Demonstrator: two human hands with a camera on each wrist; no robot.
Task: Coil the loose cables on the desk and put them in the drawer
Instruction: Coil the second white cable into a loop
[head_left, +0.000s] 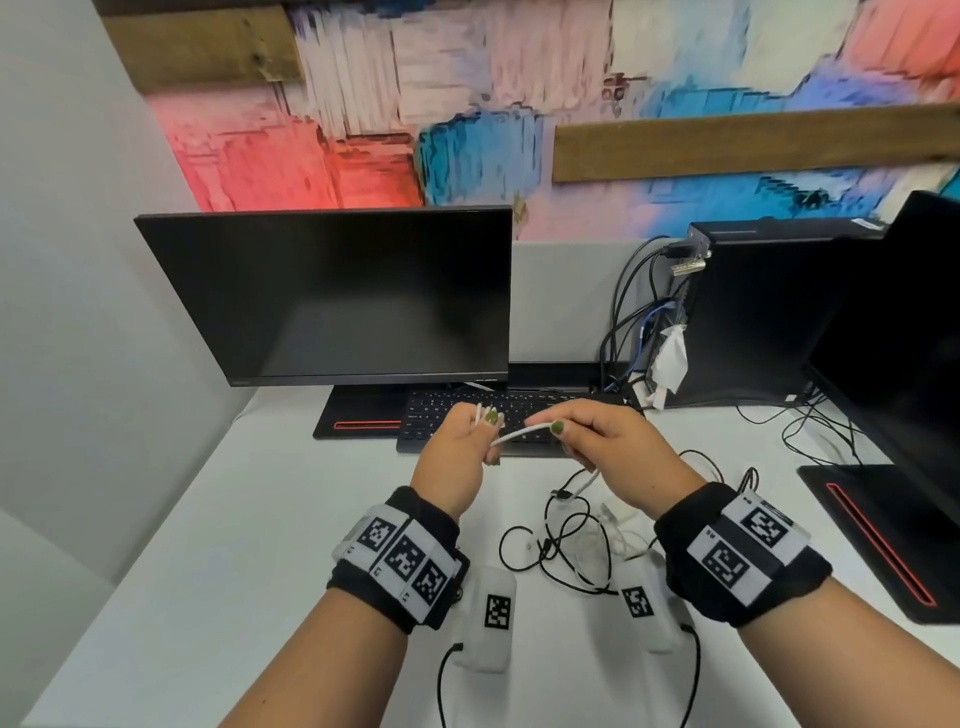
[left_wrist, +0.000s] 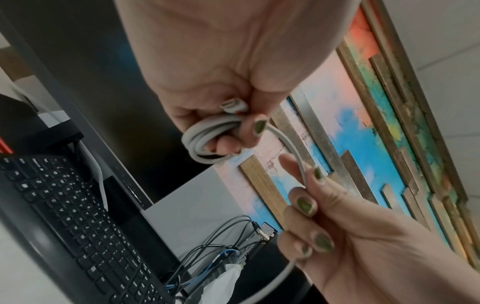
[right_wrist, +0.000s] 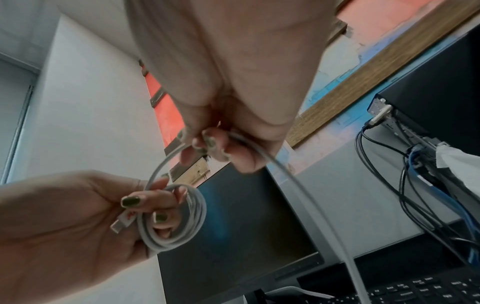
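My left hand (head_left: 470, 434) holds a small coil of white cable (left_wrist: 205, 139) wound round two fingers, the thumb pressing it and the connector end (left_wrist: 232, 106) sticking out. The same coil (right_wrist: 179, 218) shows in the right wrist view. My right hand (head_left: 582, 434) pinches the free run of the white cable (head_left: 519, 433) just right of the coil, and the rest (head_left: 584, 480) trails down to the desk. A tangle of loose black cables (head_left: 569, 540) lies on the white desk (head_left: 249, 545) between my wrists. No drawer is in view.
A black keyboard (head_left: 462, 415) and a monitor (head_left: 327, 296) stand behind my hands. A black computer tower (head_left: 758, 312) with plugged cables is at the back right. A second monitor base (head_left: 878, 530) sits at the right edge.
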